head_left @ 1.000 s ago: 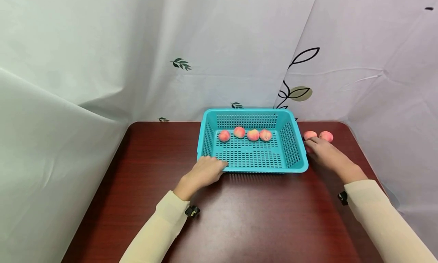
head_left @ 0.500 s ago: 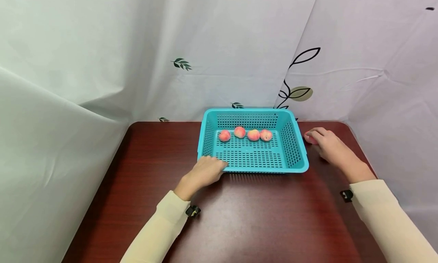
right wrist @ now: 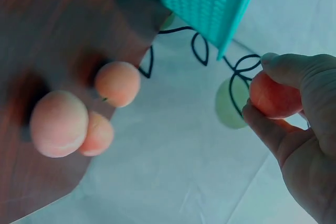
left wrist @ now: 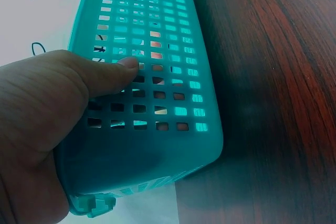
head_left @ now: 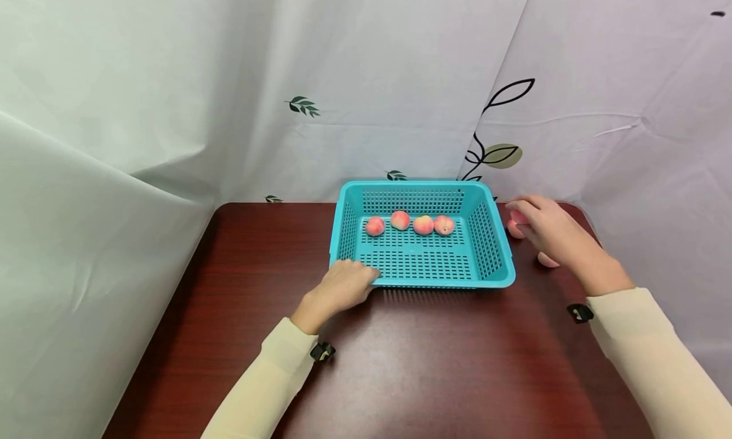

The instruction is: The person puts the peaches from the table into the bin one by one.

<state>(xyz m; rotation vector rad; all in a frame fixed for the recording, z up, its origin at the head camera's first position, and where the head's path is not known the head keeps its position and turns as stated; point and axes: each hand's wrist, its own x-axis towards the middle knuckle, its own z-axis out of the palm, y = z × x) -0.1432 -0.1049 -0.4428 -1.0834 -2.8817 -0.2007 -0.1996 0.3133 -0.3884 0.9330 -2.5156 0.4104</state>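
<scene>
A turquoise perforated plastic basket point(head_left: 440, 283) stands on the table with several peaches inside, one peach point(head_left: 375, 227) at their left end. My left hand point(head_left: 343, 283) grips the basket's near-left rim; in the left wrist view its thumb point(left wrist: 113, 76) lies over the perforated wall, while the other fingers are hidden. To the right of the basket, my right hand point(head_left: 551, 232) pinches a peach point(right wrist: 275, 95) between thumb and fingers, raised above the table. Below and beside this hand rest three loose peaches, a large one point(right wrist: 59, 123) nearest the right wrist camera.
The dark red-brown wooden table point(head_left: 446, 363) has rounded far corners. White cloth point(head_left: 366, 128) with leaf prints hangs behind it and along both sides. The basket's far rim point(head_left: 414, 183) is close to the back cloth.
My right hand has moved away from me and upward, and a peach is now raised in its fingers. Another peach shows under its wrist. Left hand and basket stay still.
</scene>
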